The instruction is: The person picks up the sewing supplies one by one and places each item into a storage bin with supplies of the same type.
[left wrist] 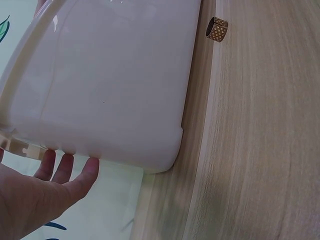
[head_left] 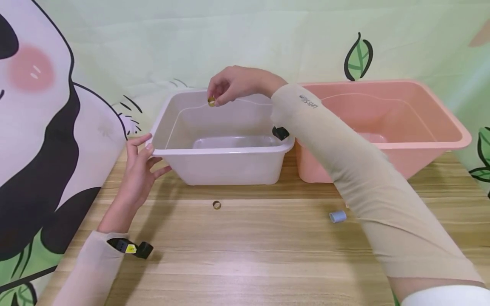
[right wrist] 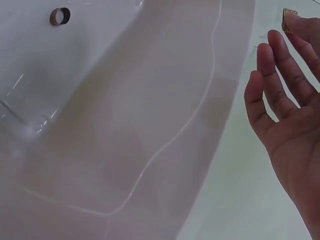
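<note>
My right hand point(head_left: 239, 85) pinches a brass-coloured bushing point(head_left: 211, 101) between thumb and fingertips, above the back part of the pale grey tub point(head_left: 229, 168). In the right wrist view its other fingers are loosely bent. A dimpled bushing point(right wrist: 60, 16) lies on the tub's floor. My left hand point(head_left: 139, 174) touches the tub's left front corner, with some fingertips at the rim and others against the outer wall. Those fingers point(left wrist: 90, 170) look fairly straight in the left wrist view. On the table in front of the tub lies another dimpled bushing point(head_left: 217, 205).
A pink tub point(head_left: 421, 146) stands to the right of the grey one, partly behind my right sleeve. A short light-blue cylinder point(head_left: 337, 216) lies on the wooden table point(head_left: 237, 250). Behind the tubs hangs a printed cloth point(head_left: 153, 42).
</note>
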A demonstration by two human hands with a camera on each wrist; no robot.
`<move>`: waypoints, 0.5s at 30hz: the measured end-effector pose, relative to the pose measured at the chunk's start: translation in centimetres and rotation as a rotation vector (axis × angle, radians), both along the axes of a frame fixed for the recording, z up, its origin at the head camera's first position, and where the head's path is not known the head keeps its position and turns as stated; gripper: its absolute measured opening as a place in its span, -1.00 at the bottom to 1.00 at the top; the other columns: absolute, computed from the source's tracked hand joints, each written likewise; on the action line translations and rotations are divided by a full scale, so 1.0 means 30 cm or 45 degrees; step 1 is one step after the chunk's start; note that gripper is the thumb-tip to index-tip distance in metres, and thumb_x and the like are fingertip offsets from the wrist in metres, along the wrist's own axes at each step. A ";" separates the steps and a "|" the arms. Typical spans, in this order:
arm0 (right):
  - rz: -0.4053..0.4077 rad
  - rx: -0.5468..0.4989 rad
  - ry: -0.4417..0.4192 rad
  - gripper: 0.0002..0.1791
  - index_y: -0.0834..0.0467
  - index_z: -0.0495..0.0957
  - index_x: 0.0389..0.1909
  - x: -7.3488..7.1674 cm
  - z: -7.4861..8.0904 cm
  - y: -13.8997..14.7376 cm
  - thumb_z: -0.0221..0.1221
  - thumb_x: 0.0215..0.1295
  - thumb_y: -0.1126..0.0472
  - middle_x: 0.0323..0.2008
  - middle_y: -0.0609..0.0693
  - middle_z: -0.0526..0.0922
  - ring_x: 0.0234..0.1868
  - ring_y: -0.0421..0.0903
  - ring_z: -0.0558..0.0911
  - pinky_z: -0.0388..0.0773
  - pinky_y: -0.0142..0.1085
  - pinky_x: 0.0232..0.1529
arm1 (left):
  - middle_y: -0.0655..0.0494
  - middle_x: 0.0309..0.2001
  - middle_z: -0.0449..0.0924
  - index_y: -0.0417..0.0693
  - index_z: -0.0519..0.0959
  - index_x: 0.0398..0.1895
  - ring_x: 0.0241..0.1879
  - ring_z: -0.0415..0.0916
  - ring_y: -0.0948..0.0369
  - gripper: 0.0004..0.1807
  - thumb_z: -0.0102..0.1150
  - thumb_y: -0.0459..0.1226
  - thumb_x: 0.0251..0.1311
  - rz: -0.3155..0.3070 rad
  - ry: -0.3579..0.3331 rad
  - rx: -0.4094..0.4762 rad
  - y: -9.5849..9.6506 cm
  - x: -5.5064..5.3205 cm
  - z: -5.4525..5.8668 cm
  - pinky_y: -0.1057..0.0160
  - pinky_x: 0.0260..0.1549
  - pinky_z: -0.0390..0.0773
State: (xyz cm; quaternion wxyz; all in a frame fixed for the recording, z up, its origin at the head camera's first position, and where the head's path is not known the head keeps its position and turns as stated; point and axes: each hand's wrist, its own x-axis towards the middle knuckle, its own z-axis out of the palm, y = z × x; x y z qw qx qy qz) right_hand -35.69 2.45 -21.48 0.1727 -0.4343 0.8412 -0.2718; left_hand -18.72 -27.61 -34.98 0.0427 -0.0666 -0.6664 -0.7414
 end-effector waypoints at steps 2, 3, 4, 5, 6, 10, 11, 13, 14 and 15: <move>0.019 0.013 -0.012 -0.72 0.10 0.62 0.08 0.000 -0.009 -0.010 0.25 0.41 0.15 -0.09 -0.03 0.70 -0.08 -0.13 0.59 0.54 -0.28 0.01 | 0.07 0.34 0.28 0.22 0.11 0.29 0.11 0.50 0.12 -0.61 -0.05 -0.08 0.55 0.000 -0.001 0.002 -0.001 0.000 0.000 0.16 -0.07 0.70; 0.028 0.020 -0.013 -0.72 0.10 0.62 0.08 0.000 -0.015 -0.014 0.26 0.41 0.14 -0.09 -0.04 0.70 -0.09 -0.13 0.59 0.54 -0.29 0.01 | 0.07 0.34 0.28 0.22 0.11 0.29 0.11 0.50 0.12 -0.61 -0.05 -0.08 0.55 0.000 -0.002 0.003 -0.001 0.000 -0.001 0.16 -0.07 0.70; 0.036 0.023 -0.016 -0.72 0.10 0.62 0.08 0.001 -0.020 -0.018 0.26 0.41 0.14 -0.09 -0.04 0.69 -0.09 -0.13 0.59 0.54 -0.30 0.01 | 0.07 0.34 0.28 0.22 0.11 0.29 0.11 0.50 0.12 -0.61 -0.05 -0.08 0.55 0.001 -0.003 0.004 -0.001 0.001 -0.001 0.16 -0.07 0.70; 0.042 0.025 -0.020 -0.72 0.11 0.62 0.07 0.001 -0.025 -0.021 0.27 0.40 0.14 -0.09 -0.04 0.69 -0.09 -0.13 0.58 0.54 -0.30 0.01 | 0.07 0.34 0.28 0.22 0.11 0.29 0.11 0.50 0.12 -0.61 -0.05 -0.08 0.55 0.001 -0.004 0.005 -0.001 0.001 -0.002 0.15 -0.07 0.70; 0.046 0.026 -0.021 -0.72 0.11 0.62 0.07 0.000 -0.029 -0.023 0.27 0.40 0.14 -0.09 -0.04 0.69 -0.08 -0.14 0.59 0.54 -0.32 0.01 | 0.07 0.34 0.28 0.22 0.11 0.29 0.11 0.50 0.12 -0.62 -0.05 -0.08 0.55 0.002 -0.005 0.004 -0.002 0.002 -0.002 0.15 -0.07 0.70; 0.054 0.021 -0.018 -0.71 0.11 0.63 0.08 -0.002 -0.037 -0.019 0.29 0.39 0.13 -0.09 -0.04 0.70 -0.08 -0.15 0.59 0.54 -0.33 0.03 | 0.07 0.33 0.28 0.23 0.11 0.29 0.11 0.50 0.12 -0.62 -0.05 -0.09 0.55 0.001 -0.008 0.014 -0.002 0.005 -0.004 0.15 -0.07 0.70; 0.055 0.015 -0.012 -0.71 0.10 0.63 0.08 -0.003 -0.037 -0.016 0.29 0.39 0.13 -0.09 -0.04 0.70 -0.07 -0.16 0.59 0.54 -0.33 0.03 | 0.07 0.33 0.28 0.23 0.11 0.29 0.11 0.50 0.12 -0.62 -0.05 -0.09 0.55 0.002 -0.008 0.015 -0.003 0.006 -0.004 0.15 -0.07 0.70; 0.061 0.013 0.002 -0.70 0.09 0.63 0.08 -0.004 -0.033 -0.010 0.29 0.39 0.13 -0.08 -0.05 0.70 -0.06 -0.17 0.60 0.54 -0.32 0.06 | 0.07 0.33 0.28 0.23 0.11 0.29 0.10 0.50 0.12 -0.62 -0.05 -0.09 0.55 0.007 -0.008 0.016 -0.003 0.007 -0.003 0.15 -0.07 0.70; 0.064 0.011 0.007 -0.70 0.08 0.63 0.08 -0.004 -0.031 -0.007 0.30 0.39 0.12 -0.08 -0.06 0.71 -0.05 -0.17 0.60 0.54 -0.32 0.07 | 0.07 0.33 0.28 0.23 0.11 0.29 0.10 0.50 0.12 -0.62 -0.05 -0.09 0.55 0.010 -0.007 0.013 -0.004 0.007 -0.002 0.15 -0.07 0.70; 0.066 0.010 0.008 -0.70 0.08 0.63 0.09 -0.006 -0.029 -0.003 0.29 0.39 0.12 -0.07 -0.06 0.71 -0.04 -0.17 0.61 0.55 -0.31 0.07 | 0.08 0.33 0.29 0.23 0.11 0.29 0.10 0.50 0.13 -0.61 -0.05 -0.08 0.55 0.011 -0.009 0.012 -0.004 0.007 -0.002 0.15 -0.07 0.70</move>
